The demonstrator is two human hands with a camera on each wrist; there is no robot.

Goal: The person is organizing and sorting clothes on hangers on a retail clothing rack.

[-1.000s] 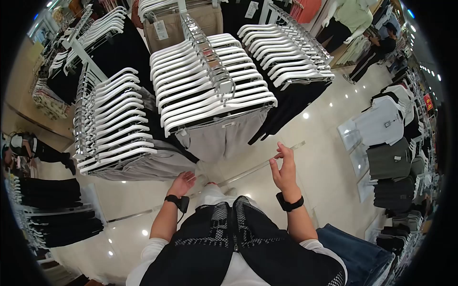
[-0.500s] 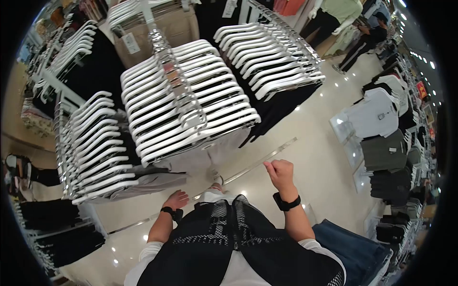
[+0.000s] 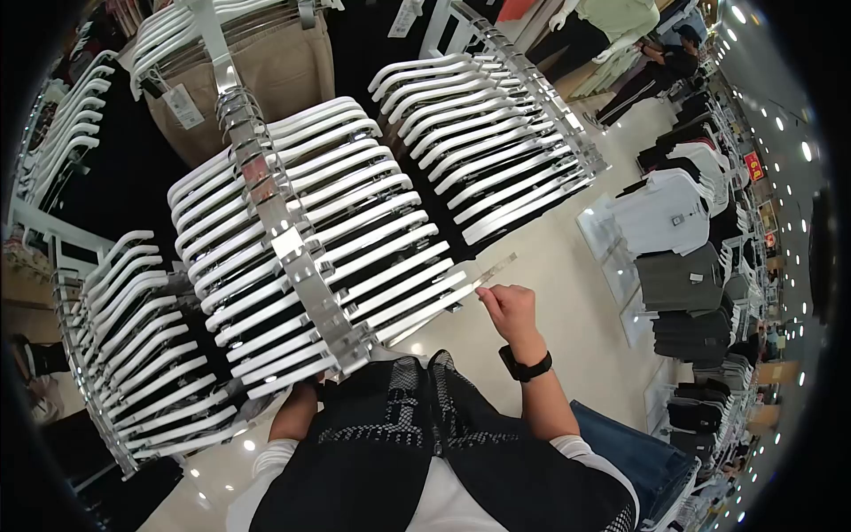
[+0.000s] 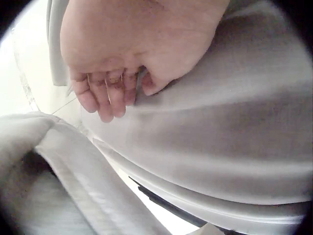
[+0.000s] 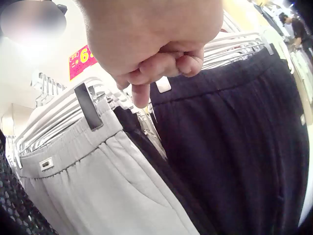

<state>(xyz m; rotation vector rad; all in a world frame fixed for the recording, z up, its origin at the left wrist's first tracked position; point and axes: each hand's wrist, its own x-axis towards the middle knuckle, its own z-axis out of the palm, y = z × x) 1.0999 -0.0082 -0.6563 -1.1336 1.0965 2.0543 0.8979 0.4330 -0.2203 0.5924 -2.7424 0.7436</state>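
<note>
Beside the front end of the middle rail of white hangers (image 3: 390, 266) is my right hand (image 3: 510, 315), with its fingers curled and thumb toward the hanger ends. In the right wrist view it overlaps the gap between light grey trousers (image 5: 107, 181) and dark trousers (image 5: 230, 132); nothing shows in its grip. My left hand is hidden under the hangers in the head view. The left wrist view has this left hand (image 4: 137, 49) with fingers loosely extended, lying against or close over grey trousers (image 4: 215, 132). More pale grey cloth (image 4: 63, 171) hangs below it.
More hanger rails stand on the left (image 3: 151, 355) and right (image 3: 496, 133). Beige trousers (image 3: 248, 80) hang behind. A wall rack on the right bears a white shirt (image 3: 665, 213) and dark garments; folded jeans (image 3: 620, 461) lie near my right elbow. A person (image 3: 651, 75) stands at the back right.
The hanger rails have come closer and shifted left and down in view, so the middle one now covers my left hand. My right hand's fingers, extended at first, are curled.
</note>
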